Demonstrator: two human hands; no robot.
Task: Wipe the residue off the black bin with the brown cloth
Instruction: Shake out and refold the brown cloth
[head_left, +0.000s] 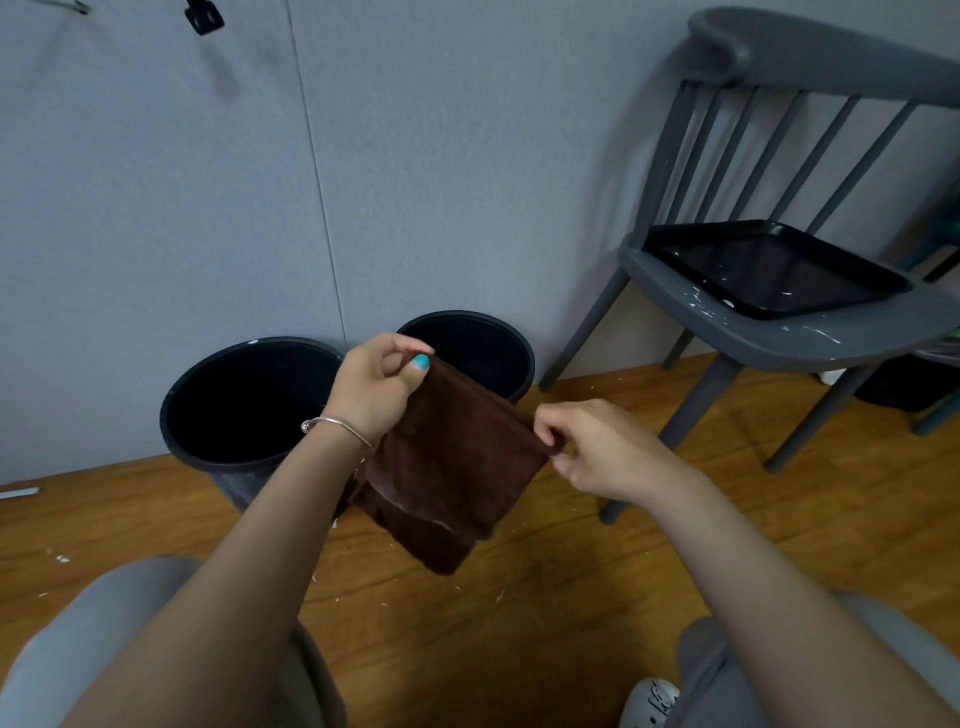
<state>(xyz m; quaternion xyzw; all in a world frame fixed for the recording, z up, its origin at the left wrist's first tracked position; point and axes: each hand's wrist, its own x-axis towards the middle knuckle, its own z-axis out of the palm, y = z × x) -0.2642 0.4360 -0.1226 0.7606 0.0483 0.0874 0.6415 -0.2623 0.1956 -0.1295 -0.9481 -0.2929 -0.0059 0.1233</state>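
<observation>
a grey chair (769, 332) stands on the wooden floor (519, 623) against a grey wall (415, 156).

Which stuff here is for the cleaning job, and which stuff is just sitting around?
For the job:
- brown cloth, pinched by the left hand and right hand
- two black bins by the wall; I can't tell which gets wiped

Just sitting around:
- grey chair
- black tray on its seat

A wooden floor (519, 623) carries two round black bins (249, 400) (483, 348) just beside each other against the grey wall, a grey spindle-back chair (779, 322) to their right, and scattered white flecks (61, 558).
</observation>
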